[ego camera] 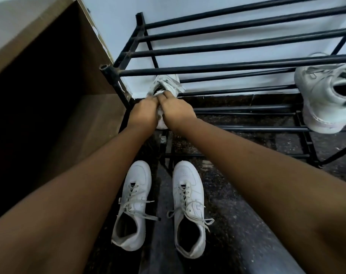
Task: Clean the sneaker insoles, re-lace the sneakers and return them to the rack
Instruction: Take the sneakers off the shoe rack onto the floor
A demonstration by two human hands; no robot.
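1. Both forearms extend forward and converge on the work point.

2. Nearer than the hands, below the forearms, two white low-top sneakers stand upright on the dark speckled floor (160,254), toes pointing toward the hands. The left floor sneaker (131,206) lies below the left forearm and the right floor sneaker (189,208) just beside it, apart. Both are laced, with loose lace ends trailing over their sides. Their openings are dark; the insoles cannot be made out.

3. The left hand (146,111) and right hand (176,109) meet, knuckles touching, on the held sneaker (168,82), a white sneaker at the left end of a lower tier of the black metal shoe rack (207,70). The fingers of both hands curl in at its opening and grip it. The fingertips are hidden, so whether they pinch tongue, lace or insole cannot be told. The heel shows between the wrists; the toe points away toward the wall (113,14).

4. Well to the right of the right hand, the far sneaker (326,99) rests on a rack tier, opening toward the camera, partly cut off by the frame edge and crossed by a rack bar.

5. Left of the left hand stands a brown cabinet (93,119), its interior in shadow.
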